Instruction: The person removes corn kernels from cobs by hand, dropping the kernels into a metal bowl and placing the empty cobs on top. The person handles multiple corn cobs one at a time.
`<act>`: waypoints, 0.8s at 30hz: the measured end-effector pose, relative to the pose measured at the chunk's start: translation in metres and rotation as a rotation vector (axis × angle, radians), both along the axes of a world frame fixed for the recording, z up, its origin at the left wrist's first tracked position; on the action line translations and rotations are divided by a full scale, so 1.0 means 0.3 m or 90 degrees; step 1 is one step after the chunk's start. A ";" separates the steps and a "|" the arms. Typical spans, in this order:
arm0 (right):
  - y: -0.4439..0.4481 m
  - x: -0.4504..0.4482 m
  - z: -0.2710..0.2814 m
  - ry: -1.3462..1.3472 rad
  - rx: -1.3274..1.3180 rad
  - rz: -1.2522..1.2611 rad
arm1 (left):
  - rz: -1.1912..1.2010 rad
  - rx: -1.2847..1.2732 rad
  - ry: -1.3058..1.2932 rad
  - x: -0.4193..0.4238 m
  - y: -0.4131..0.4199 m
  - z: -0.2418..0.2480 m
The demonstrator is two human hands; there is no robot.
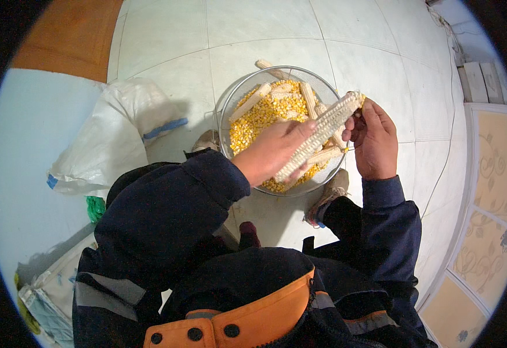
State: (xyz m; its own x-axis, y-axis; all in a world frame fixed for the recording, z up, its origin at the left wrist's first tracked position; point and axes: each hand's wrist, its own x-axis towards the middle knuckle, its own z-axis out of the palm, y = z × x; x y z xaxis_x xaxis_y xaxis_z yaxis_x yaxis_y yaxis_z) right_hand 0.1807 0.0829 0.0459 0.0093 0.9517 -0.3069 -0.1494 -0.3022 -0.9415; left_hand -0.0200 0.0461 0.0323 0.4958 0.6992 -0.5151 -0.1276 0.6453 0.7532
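Note:
My left hand [275,145] is wrapped around a nearly bare corn cob [321,135], which slants up to the right. At the cob's upper tip, where a few yellow kernels cling, the thumb and fingers of my right hand [375,135] press against it. Below both hands stands a round wire-mesh basket [226,98] with a metal rim. Loose yellow corn kernels [253,124] fill much of it, and several stripped cobs [251,102] lie on top. My left palm and forearm hide part of the contents.
One stripped cob [267,66] rests on the tiled floor [262,26] just beyond the basket. A white woven sack [114,126] slumps against the wall at left, near a green plastic bag [95,209]. Patterned cabinet doors [495,174] and a cable [448,152] run along the right.

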 end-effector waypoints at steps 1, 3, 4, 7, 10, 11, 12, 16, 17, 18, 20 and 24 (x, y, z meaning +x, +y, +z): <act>0.001 -0.005 -0.006 0.042 -0.003 0.004 | -0.002 0.007 -0.006 0.003 -0.009 0.010; -0.019 -0.014 0.012 0.015 -0.020 0.013 | -0.009 0.021 -0.018 0.005 -0.020 0.025; -0.025 -0.021 0.019 0.020 -0.023 0.007 | 0.024 0.050 -0.009 -0.007 -0.016 0.033; -0.026 -0.031 0.035 0.003 -0.031 0.000 | -0.004 0.240 0.193 -0.021 0.013 0.034; -0.023 -0.039 0.051 0.028 -0.018 -0.014 | 0.019 0.246 0.183 -0.041 -0.005 0.017; -0.014 -0.033 0.051 0.038 -0.007 -0.011 | 0.032 0.270 0.187 -0.044 -0.010 0.005; -0.006 -0.021 0.052 0.047 0.002 -0.009 | 0.005 0.272 0.190 -0.048 -0.008 0.011; 0.012 0.012 0.051 0.055 0.040 0.012 | -0.050 0.260 0.180 -0.088 0.019 0.042; 0.014 0.015 0.050 0.038 0.054 0.019 | -0.051 0.253 0.172 -0.097 0.020 0.052; 0.016 0.027 0.039 0.040 0.051 0.008 | -0.062 0.227 0.160 -0.107 0.029 0.093; 0.015 0.045 0.040 -0.014 0.031 -0.019 | -0.011 0.311 0.137 -0.104 0.039 0.049; 0.000 -0.014 0.052 -0.004 0.006 -0.040 | 0.135 0.492 0.454 -0.161 0.049 0.050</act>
